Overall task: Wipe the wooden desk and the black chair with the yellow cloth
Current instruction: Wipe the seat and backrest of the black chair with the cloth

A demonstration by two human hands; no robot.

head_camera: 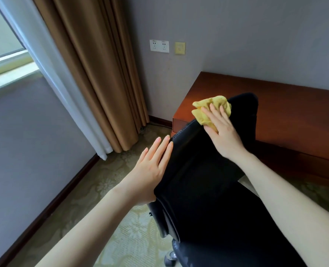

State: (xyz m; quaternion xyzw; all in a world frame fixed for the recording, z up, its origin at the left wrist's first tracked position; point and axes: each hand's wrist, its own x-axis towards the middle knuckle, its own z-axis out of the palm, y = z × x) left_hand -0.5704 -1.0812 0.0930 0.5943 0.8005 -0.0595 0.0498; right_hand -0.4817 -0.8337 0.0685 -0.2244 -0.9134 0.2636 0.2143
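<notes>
The black chair (208, 180) fills the lower middle of the head view, its back turned toward me and its top near the wooden desk (286, 116) on the right. My right hand (222, 132) lies flat with straight fingers on the bunched yellow cloth (210, 109), pressing it against the upper part of the chair back. My left hand (152, 166) rests flat against the chair's left edge, fingers straight and together, holding nothing. The chair's seat is hidden behind its back.
Brown curtains (102, 74) and a white sheer hang left of the desk beside a window (3, 45). Wall sockets (159, 46) sit above the desk's left end. Patterned carpet (109, 189) covers the floor; a chair caster (169, 257) shows at the bottom.
</notes>
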